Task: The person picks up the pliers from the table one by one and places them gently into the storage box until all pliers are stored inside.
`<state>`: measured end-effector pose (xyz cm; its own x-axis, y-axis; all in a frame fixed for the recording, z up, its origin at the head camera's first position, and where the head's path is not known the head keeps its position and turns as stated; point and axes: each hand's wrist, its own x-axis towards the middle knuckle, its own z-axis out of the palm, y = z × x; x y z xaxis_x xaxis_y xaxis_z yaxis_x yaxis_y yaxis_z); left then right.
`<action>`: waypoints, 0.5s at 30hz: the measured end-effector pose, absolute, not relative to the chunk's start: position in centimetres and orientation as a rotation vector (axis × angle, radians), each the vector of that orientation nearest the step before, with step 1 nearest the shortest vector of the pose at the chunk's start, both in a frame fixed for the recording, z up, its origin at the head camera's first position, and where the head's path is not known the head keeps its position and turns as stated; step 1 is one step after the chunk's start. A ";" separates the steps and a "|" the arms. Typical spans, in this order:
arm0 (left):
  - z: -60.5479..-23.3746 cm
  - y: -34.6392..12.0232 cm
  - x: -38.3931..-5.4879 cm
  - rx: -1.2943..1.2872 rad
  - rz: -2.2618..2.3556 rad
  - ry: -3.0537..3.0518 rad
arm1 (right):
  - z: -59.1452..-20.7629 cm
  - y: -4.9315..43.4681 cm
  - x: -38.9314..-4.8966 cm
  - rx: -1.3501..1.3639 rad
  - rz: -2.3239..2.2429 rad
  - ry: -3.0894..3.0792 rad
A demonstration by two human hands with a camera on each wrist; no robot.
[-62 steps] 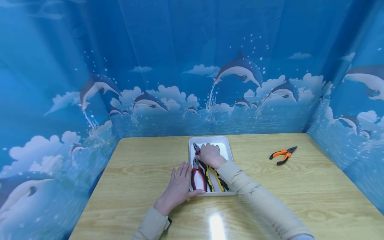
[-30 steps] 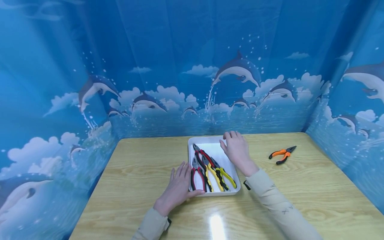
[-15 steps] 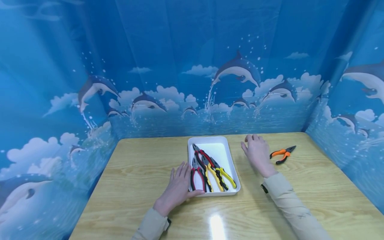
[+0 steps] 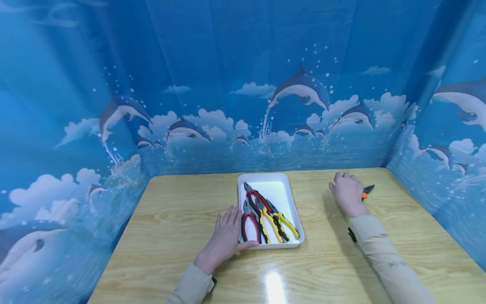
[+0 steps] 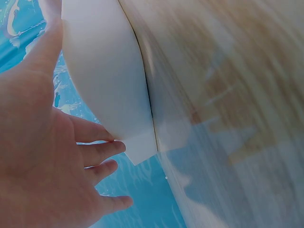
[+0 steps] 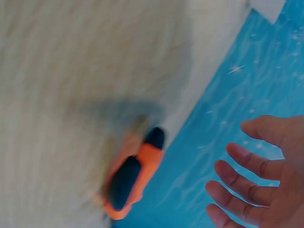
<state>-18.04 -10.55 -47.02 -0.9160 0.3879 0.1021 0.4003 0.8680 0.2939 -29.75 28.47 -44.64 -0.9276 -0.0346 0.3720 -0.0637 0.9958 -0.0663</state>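
My left hand rests against the left side and near corner of a white tray, fingers straight and thumb along the front rim. In the left wrist view its fingertips are right at the tray's wall. Inside the tray lie red-and-black pliers, yellow-and-black pliers and other pliers with red or yellow handles. My right hand is over the table at the right, overlapping orange-handled pliers in the head view. The right wrist view has these pliers apart from the spread, relaxed fingers, which hold nothing.
The wooden table reaches back to a blue curtain printed with dolphins, which also hangs along the left and right sides. A bright light reflection shows on the table's near part.
My right hand has come out of the tray, where it covered the pliers, and moved right to the orange-handled pliers. The left hand has stayed at the tray.
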 end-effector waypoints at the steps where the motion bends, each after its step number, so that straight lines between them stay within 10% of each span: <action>1: -47.1 -10.6 -18.0 -0.633 -0.481 -2.998 | -44.8 28.9 -29.8 0.053 0.113 -2.787; 15: -47.1 -10.7 -18.2 -0.632 -0.486 -3.023 | -46.2 31.9 -29.4 0.002 0.220 -3.039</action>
<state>-18.15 -10.66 -47.08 -0.9183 0.3883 0.0774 0.3930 0.8700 0.2978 -29.44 31.91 -46.19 -0.9955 0.0056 0.0947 -0.0081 0.9896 -0.1436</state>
